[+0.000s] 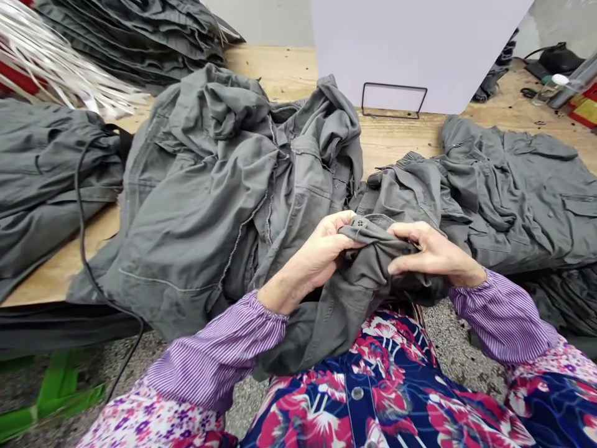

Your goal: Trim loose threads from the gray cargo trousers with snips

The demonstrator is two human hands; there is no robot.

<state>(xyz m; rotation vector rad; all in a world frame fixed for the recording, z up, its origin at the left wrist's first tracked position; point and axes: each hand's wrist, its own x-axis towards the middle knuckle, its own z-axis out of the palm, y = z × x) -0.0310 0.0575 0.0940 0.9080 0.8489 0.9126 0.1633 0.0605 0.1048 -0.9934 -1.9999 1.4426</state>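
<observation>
Both hands grip one dark grey cloth garment (345,311), whose lower part hangs over the table's front edge onto my lap. My left hand (326,242) pinches its edge between thumb and fingers, right beside a small dark button (360,223). A short way to the right, my right hand (422,252) is closed on a bunched fold of the same garment, thumb on top. Part of the fingers of each hand is hidden under the cloth. Beyond my left hand lies a crumpled grey garment (196,205) with pale frayed seams showing.
Grey trousers (527,193) lie to the right. A stack of grey garments (135,37) and white strips (60,56) stand back left. A black cord (81,218) hangs over the left side. At the back, a white board (410,50) stands behind a black wire frame (394,115).
</observation>
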